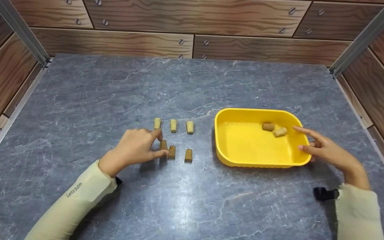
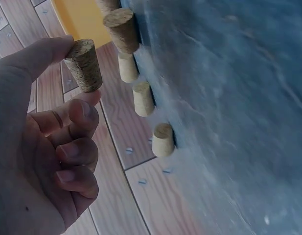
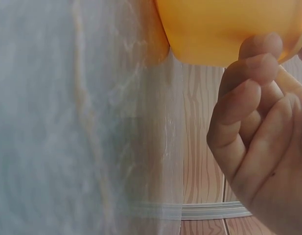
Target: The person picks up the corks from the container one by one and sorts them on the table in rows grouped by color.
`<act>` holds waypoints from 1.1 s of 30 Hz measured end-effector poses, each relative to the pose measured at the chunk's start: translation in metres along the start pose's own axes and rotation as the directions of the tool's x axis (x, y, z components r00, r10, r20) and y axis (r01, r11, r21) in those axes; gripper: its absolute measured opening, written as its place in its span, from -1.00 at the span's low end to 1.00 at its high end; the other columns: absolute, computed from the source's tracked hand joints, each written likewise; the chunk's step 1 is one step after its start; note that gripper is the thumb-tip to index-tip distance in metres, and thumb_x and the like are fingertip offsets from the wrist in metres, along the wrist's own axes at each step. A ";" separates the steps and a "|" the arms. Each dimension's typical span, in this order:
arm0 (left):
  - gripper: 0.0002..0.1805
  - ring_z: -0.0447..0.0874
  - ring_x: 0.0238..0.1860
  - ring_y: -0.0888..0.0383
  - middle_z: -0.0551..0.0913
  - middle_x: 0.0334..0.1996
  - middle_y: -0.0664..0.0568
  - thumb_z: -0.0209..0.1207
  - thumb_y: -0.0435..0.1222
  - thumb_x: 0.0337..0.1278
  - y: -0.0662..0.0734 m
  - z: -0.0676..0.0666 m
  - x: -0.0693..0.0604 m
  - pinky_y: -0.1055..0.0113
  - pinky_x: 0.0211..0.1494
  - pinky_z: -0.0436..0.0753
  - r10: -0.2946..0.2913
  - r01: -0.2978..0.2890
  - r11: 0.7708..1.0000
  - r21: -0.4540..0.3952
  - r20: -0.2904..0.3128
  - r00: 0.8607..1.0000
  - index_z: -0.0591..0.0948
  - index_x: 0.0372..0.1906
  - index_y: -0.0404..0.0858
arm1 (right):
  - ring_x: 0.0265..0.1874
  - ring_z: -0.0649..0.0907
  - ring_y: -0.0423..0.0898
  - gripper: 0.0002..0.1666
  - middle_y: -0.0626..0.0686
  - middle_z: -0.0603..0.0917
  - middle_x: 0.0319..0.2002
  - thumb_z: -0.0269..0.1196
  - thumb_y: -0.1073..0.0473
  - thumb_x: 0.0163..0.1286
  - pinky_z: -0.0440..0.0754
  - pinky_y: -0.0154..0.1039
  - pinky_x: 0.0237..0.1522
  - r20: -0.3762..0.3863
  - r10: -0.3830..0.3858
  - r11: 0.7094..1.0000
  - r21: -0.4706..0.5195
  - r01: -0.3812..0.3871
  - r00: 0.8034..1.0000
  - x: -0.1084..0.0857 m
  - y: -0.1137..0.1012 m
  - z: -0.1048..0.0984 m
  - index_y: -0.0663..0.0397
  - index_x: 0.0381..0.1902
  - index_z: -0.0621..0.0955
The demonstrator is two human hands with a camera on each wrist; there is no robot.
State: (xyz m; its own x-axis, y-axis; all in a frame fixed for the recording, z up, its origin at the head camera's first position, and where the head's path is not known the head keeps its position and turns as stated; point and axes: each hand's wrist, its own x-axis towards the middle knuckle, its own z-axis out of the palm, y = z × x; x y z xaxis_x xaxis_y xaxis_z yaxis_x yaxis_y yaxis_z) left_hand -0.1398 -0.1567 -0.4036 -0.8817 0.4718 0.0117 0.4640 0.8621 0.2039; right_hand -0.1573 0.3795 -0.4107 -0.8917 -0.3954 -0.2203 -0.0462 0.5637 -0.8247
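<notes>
Left hand (image 1: 135, 148) pinches brown cork (image 2: 86, 66), left of yellow tub (image 1: 245, 143)
Right hand (image 1: 332, 151) grips yellow tub; avoid nudging neighbouring cork (image 1: 172, 152).

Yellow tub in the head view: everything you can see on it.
The yellow tub is an open-topped, rounded rectangle with a flat floor and raised walls; it looks like plastic. It sits upright on the gray marble-patterned table. Inside, a dark brown cork and a tan cork lie on their sides, toward the right. The right hand's grip holds its right wall.
</notes>
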 end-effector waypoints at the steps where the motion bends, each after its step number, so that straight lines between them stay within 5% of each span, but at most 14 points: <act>1: -0.50 0.28 -0.69 0.22 0.39 -0.74 0.14 0.27 0.18 0.01 -0.001 0.001 -0.001 0.38 -0.70 0.22 -0.004 0.004 1.000 0.001 0.002 1.000 0.60 -0.14 -0.14 | -0.61 0.53 -0.24 -0.33 -0.11 0.62 -0.57 0.09 0.23 0.46 0.54 -0.28 -0.51 -0.004 0.001 1.000 -0.003 -0.001 1.000 0.000 0.000 0.000 -0.13 0.47 0.20; 14: -0.54 0.39 -0.65 0.18 0.47 -0.69 0.14 0.29 0.14 0.01 -0.021 0.012 -0.014 0.29 -0.65 0.37 -0.023 0.022 1.000 0.006 0.045 0.999 0.59 -0.20 -0.15 | -0.60 0.55 -0.23 -0.33 -0.09 0.63 -0.55 0.10 0.24 0.46 0.54 -0.27 -0.50 -0.007 0.004 1.000 -0.004 -0.004 1.000 -0.001 0.000 0.000 -0.13 0.47 0.20; 33: -0.56 0.35 -0.66 0.19 0.45 -0.69 0.15 0.29 0.13 0.02 -0.021 0.015 -0.012 0.30 -0.67 0.29 -0.011 0.008 0.999 0.041 0.071 0.997 0.59 -0.25 -0.15 | -0.62 0.53 -0.21 -0.34 -0.12 0.56 -0.59 0.10 0.22 0.46 0.53 -0.27 -0.51 -0.009 0.014 1.000 -0.014 -0.014 1.000 -0.001 0.000 0.001 -0.15 0.46 0.21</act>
State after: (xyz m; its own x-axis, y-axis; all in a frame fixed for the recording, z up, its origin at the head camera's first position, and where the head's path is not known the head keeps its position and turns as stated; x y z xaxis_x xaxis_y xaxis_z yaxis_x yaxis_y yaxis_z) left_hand -0.1374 -0.1779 -0.4223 -0.8783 0.4744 -0.0599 0.4602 0.8726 0.1636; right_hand -0.1559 0.3794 -0.4107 -0.8961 -0.3812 -0.2274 -0.0400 0.5795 -0.8140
